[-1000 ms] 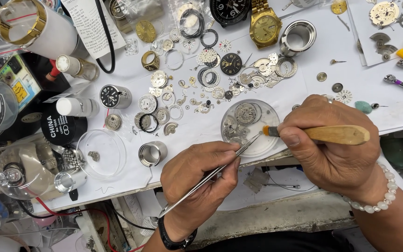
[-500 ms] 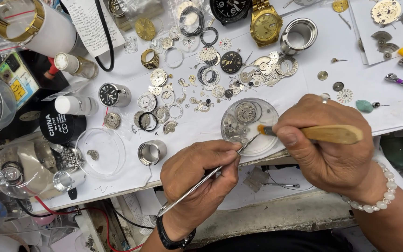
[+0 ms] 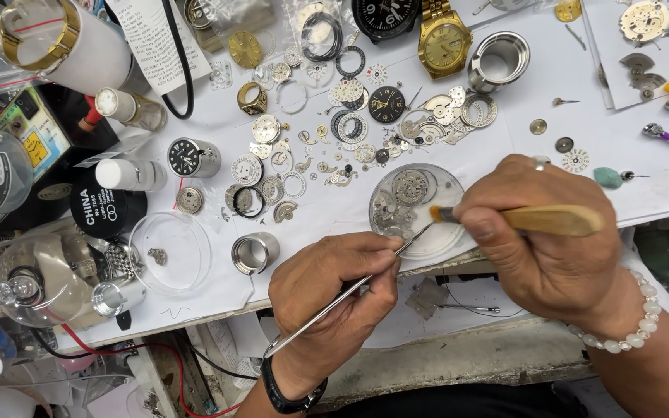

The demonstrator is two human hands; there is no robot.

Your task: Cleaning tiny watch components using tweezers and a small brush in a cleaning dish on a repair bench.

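Left hand [image 3: 334,290] pinching tweezers [image 3: 342,298], right hand [image 3: 540,232] — brush [image 3: 540,220] over dish [image 3: 420,207]

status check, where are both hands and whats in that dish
Left hand holds tweezers, tips at glass dish. Right hand holds wooden-handled brush over it. Watch parts in dish. Loose gears crowd behind.

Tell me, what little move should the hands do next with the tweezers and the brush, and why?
Probably a short brush stroke across the part. The left hand aims the tweezers into the clear round dish, where small watch parts lie. The right hand has the wooden brush with its tip right beside the tweezer tips, so both tools seem to meet on one piece.
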